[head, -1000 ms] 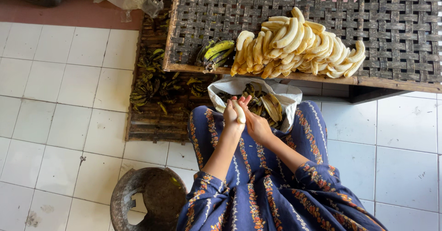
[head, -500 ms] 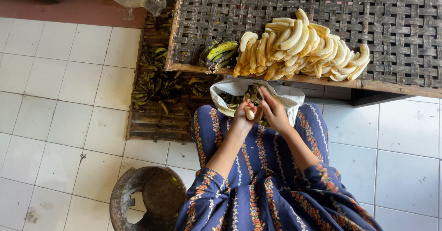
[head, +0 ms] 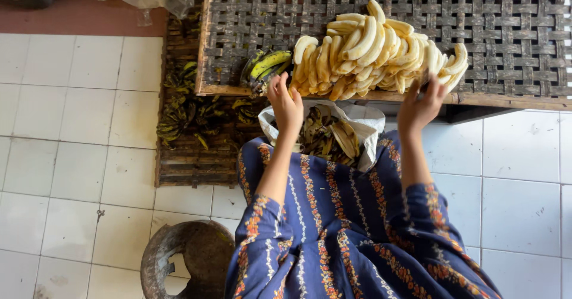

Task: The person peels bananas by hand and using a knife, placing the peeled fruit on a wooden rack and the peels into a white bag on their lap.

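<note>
Both hands reach up to peeled bananas (head: 372,51) heaped on a woven tray (head: 506,31).
Left hand (head: 286,105) open by unpeeled bananas (head: 266,66); right hand (head: 422,105) open, touching the pile.

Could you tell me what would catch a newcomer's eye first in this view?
The pile of pale peeled bananas on the dark woven tray stands out first, with the left hand and right hand raised to its near edge. Below, a white bag of peels sits on the blue patterned lap. Unpeeled green bananas lie at the tray's left corner.
</note>
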